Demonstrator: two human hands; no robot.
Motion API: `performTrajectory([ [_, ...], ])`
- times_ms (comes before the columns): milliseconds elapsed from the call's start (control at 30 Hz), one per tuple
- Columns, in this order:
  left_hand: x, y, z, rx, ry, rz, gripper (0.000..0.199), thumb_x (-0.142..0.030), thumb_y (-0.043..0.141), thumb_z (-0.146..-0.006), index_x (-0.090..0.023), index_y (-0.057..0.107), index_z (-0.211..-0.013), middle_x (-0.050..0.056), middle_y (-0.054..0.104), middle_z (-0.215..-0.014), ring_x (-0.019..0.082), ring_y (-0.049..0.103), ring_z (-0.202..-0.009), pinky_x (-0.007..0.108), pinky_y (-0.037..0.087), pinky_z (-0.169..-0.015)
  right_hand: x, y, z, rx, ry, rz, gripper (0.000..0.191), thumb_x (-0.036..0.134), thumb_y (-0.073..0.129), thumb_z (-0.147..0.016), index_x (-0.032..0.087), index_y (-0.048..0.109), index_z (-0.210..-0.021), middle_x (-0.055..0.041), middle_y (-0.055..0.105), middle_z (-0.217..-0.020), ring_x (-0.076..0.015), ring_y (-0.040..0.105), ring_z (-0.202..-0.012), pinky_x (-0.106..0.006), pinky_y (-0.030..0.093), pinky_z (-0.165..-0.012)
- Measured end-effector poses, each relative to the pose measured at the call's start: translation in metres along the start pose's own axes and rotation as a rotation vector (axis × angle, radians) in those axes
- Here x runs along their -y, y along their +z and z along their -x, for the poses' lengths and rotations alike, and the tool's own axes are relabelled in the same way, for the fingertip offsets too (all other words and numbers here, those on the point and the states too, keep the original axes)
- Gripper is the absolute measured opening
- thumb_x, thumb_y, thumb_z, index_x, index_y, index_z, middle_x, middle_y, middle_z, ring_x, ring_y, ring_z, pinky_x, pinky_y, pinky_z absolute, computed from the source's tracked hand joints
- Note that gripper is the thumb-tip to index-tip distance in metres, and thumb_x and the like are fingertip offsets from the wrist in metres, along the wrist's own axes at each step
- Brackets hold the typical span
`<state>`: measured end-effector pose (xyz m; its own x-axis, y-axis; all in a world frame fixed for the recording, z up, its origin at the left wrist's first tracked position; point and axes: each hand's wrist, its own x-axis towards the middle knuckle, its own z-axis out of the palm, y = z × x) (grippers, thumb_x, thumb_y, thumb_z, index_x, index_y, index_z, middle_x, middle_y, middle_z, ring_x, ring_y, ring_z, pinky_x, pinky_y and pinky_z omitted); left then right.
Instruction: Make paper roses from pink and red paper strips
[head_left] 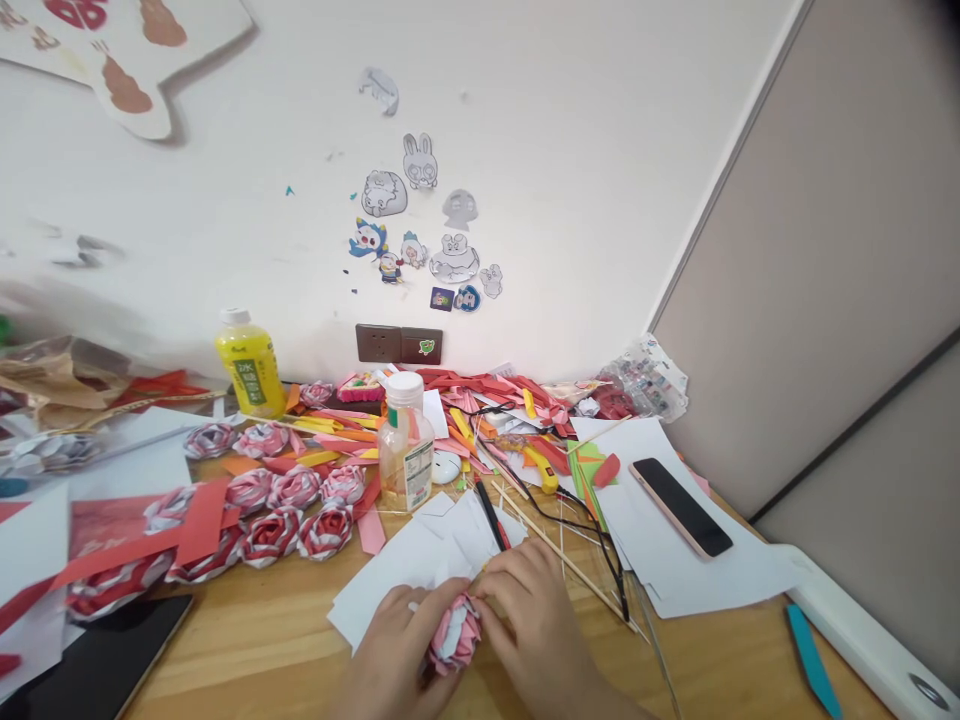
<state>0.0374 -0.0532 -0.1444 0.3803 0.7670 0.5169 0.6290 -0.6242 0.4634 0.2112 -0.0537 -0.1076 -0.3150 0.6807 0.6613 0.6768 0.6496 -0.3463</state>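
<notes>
we are pinching a half-rolled pink paper rose (453, 632) between our left hand (394, 655) and right hand (536, 625), both closed on it, probably tightening its outer petals next.

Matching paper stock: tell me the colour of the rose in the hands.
Pink and white paper rose, head view.

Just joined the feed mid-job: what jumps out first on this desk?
Both hands, left hand and right hand, close around a pink and white paper rose at the near edge of the wooden desk. To the left lies a cluster of finished paper roses, with a yellow bottle behind by the wall. To the right, a phone rests on white sheets.
</notes>
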Motion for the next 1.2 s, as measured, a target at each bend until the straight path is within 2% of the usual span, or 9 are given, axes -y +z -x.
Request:
performTrajectory([
  [333,0.0019,0.0003,-0.0002,0.009,0.021,-0.03,0.044,-0.017,0.061,-0.074,-0.025,0.051,-0.117,0.004,0.068,-0.088,0.021,0.064,-0.081,0.029,0.053,-0.07,0.0011,0.0017,-0.0003,-0.013,-0.082,0.08,0.025,0.01,0.036,-0.09,0.019,0.056,-0.078,-0.0015,0.058,-0.074,-0.0164,0.045,-0.069,-0.035,0.031,-0.073],
  [700,0.0038,0.0034,0.0018,-0.022,0.013,-0.052,0.048,-0.016,0.063,-0.071,-0.027,0.052,-0.117,0.003,0.068,-0.09,0.02,0.065,-0.084,0.028,0.054,-0.072,-0.0014,0.0041,0.0009,-0.086,-0.009,0.073,0.017,0.016,0.047,-0.088,0.018,0.052,-0.072,-0.001,0.057,-0.076,-0.0171,0.045,-0.072,-0.035,0.027,-0.074],
  [1067,0.0011,-0.0002,0.0003,-0.01,0.034,-0.063,0.049,-0.016,0.064,-0.071,-0.026,0.051,-0.117,0.002,0.068,-0.089,0.019,0.064,-0.082,0.027,0.054,-0.071,0.0002,0.0053,0.0018,-0.047,-0.043,0.086,0.02,0.008,0.041,-0.087,0.018,0.055,-0.075,-0.0019,0.057,-0.075,-0.0172,0.045,-0.069,-0.035,0.028,-0.073],
  [1200,0.0028,0.0,-0.001,-0.052,0.076,-0.071,0.051,-0.016,0.065,-0.069,-0.026,0.051,-0.117,0.002,0.069,-0.088,0.019,0.065,-0.08,0.026,0.055,-0.069,-0.0004,0.0069,0.0025,-0.034,-0.065,0.102,0.024,0.005,0.037,-0.087,0.018,0.056,-0.079,-0.0023,0.057,-0.074,-0.0174,0.045,-0.069,-0.036,0.028,-0.074],
])
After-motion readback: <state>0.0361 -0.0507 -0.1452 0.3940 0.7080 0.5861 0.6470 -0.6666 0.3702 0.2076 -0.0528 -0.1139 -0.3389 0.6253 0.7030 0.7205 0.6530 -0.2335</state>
